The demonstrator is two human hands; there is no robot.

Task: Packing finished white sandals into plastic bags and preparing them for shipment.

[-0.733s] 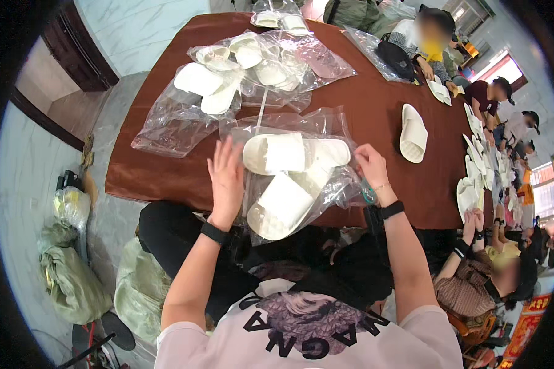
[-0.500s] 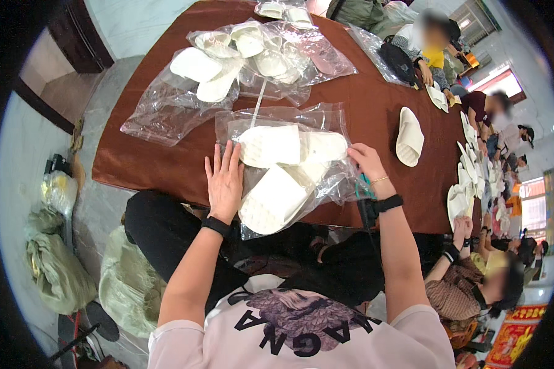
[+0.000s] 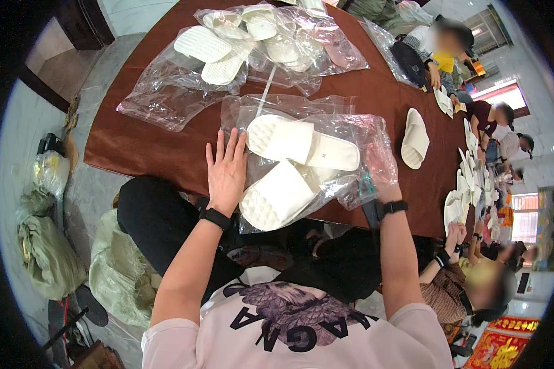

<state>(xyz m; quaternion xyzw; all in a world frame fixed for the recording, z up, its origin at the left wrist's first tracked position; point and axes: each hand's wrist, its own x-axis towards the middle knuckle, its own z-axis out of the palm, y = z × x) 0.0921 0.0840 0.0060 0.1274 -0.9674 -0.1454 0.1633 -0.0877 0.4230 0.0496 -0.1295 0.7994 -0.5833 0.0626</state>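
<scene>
Two white slippers with quilted soles lie at the table's front edge in a clear plastic bag (image 3: 326, 123). The upper slipper (image 3: 335, 152) points its bare heel end to the right. Below it, the lower slipper (image 3: 277, 195) lies slanted, its toe end at the lower left. My left hand (image 3: 226, 167) rests flat and open beside the bag, fingertips at its left edge. Clear film covers my right hand (image 3: 381, 160) at the bag's right end; its fingers look stretched out, though the film blurs them. A teal-handled tool (image 3: 367, 186) sits beside my right wrist.
More bagged white slippers (image 3: 224, 55) are heaped on the far side of the brown-covered table (image 3: 135, 150). A single white slipper (image 3: 415, 140) lies to the right. Several people work along the right side among more slippers (image 3: 465, 178). Green sacks (image 3: 120, 277) stand at the left.
My right hand has gone from pinching the bag's right edge to lying under its film, with fingers extended. The upper slipper's heel end shows more plainly. My left hand stays beside the bag.
</scene>
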